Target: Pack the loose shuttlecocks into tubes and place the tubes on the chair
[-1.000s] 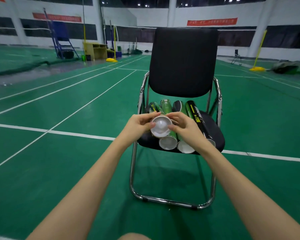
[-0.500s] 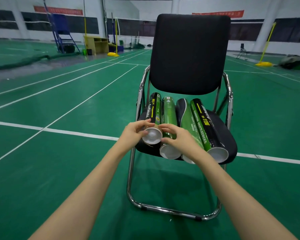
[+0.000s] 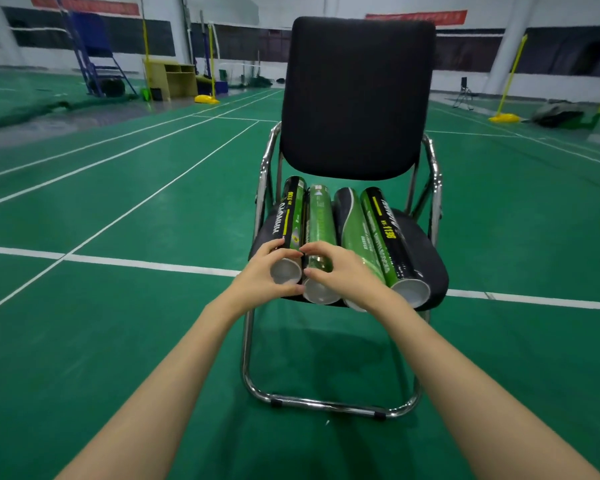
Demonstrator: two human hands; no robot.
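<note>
A black padded chair (image 3: pixel 357 98) with a chrome frame stands in front of me. Several shuttlecock tubes lie side by side on its seat, white caps toward me. The leftmost tube (image 3: pixel 291 216) is black and green. My left hand (image 3: pixel 264 275) grips its near end from the left, fingers curled over the top and thumb under the cap. My right hand (image 3: pixel 340 271) lies over the near ends of the middle green tubes (image 3: pixel 321 220), and its fingertips touch the leftmost tube's near end. The rightmost black-green tube (image 3: pixel 388 237) lies untouched.
Green court floor with white lines surrounds the chair. Far behind on the left are a blue ladder stand (image 3: pixel 94 53), a wooden desk (image 3: pixel 172 77) and yellow net posts (image 3: pixel 207 98). More yellow posts (image 3: pixel 503 116) and a bag stand far right.
The leftmost tube was raised in both hands a second ago; it now lies on the seat beside the others. The view has drawn closer to the chair.
</note>
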